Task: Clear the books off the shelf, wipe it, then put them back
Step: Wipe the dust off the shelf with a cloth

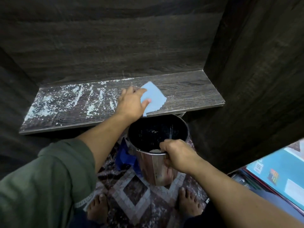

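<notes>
Left hand (131, 102) presses cloth (153, 97) flat on dusty shelf (189, 91), fingers straight; right hand (177, 155) grips bin (158, 168) rim at 6 o'clock (books (279, 170) at 4).

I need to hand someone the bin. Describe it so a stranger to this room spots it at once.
Start at the dark wooden shelf dusted with white crumbs. Just below its front edge, the right hand grips the rim of the bin. It is the only round, shiny metal container there, black inside, unlike the flat blue cloth under the left hand.
</notes>
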A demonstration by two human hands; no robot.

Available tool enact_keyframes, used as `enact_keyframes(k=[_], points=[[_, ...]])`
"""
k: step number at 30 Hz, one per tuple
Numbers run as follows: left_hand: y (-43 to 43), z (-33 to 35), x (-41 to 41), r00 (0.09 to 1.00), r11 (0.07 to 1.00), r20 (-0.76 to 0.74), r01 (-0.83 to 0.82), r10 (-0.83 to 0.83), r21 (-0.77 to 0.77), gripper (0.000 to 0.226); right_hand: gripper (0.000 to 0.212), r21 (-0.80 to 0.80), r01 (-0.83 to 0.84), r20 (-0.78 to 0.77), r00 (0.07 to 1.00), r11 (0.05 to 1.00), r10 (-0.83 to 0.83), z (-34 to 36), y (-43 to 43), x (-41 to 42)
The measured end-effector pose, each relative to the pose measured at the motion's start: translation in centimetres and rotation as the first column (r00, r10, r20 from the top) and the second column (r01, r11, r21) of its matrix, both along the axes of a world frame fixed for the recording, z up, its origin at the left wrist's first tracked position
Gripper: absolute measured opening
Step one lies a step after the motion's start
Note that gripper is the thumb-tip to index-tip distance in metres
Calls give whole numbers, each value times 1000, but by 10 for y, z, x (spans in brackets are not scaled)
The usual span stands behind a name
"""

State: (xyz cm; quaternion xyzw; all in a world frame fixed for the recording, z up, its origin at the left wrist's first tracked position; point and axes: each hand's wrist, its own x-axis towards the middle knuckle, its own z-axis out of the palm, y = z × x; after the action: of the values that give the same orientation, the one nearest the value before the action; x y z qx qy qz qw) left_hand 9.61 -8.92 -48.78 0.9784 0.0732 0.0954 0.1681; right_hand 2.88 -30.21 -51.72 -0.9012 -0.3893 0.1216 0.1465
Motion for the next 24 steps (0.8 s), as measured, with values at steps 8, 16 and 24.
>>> enact_keyframes(k=[8,16,24], points=[[-21,-15,-26,987,986,-23,162,-161,30,54,24,-7,2,-44,999,1000,-2,2,-6,-1],[-20,9,-55,971,978,224,-38,85,-206,45,26,-29,-27,-42,999,999,25,8,-7,-6],[-7,30,-84,968,958,133,-178,211,-226,49,20,-56,-10,40,999,998,12,11,13,-9]])
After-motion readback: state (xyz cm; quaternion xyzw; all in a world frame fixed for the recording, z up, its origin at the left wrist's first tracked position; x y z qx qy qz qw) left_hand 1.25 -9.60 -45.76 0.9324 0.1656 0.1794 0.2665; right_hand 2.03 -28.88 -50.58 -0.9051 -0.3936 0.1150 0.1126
